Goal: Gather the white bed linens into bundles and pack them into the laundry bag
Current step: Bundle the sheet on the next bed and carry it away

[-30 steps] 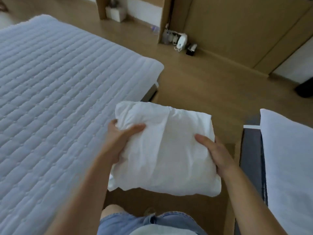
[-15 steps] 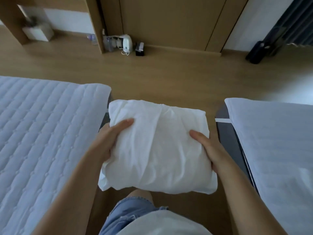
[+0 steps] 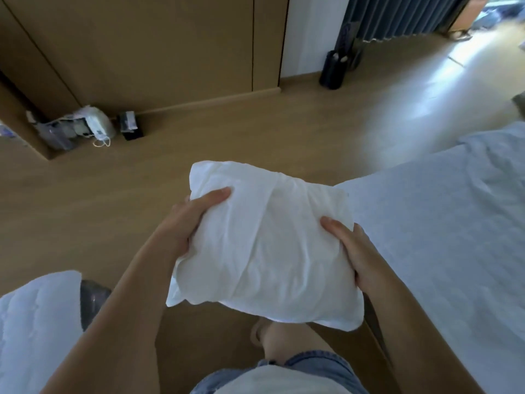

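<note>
We observe a folded white linen bundle (image 3: 264, 245) held in the air in front of the person, above the wooden floor (image 3: 93, 211) and between two beds. The left hand (image 3: 184, 223) grips the bundle's left edge, thumb lying across the top, the remaining fingers (image 3: 186, 199) wrapped beneath and mostly hidden. The right hand (image 3: 358, 251) clamps the right edge in the same way, thumb on top, the rest under the cloth. Both hands are closed on the bundle.

The bundle's right corner overlaps, in this view, the near corner of the right bed (image 3: 443, 237), which carries a pale quilted cover; we cannot tell whether they touch. A corner of the left bed (image 3: 34, 317) shows at lower left, well apart from the bundle.

Denim shorts (image 3: 315, 365) and a bare knee (image 3: 289, 336) appear directly below the bundle. Along the wooden wall panels (image 3: 147, 46) stand small appliances (image 3: 96, 126) and a dark box (image 3: 129, 127). A dark cylindrical container (image 3: 333, 71) stands near grey curtains (image 3: 397, 15).
</note>
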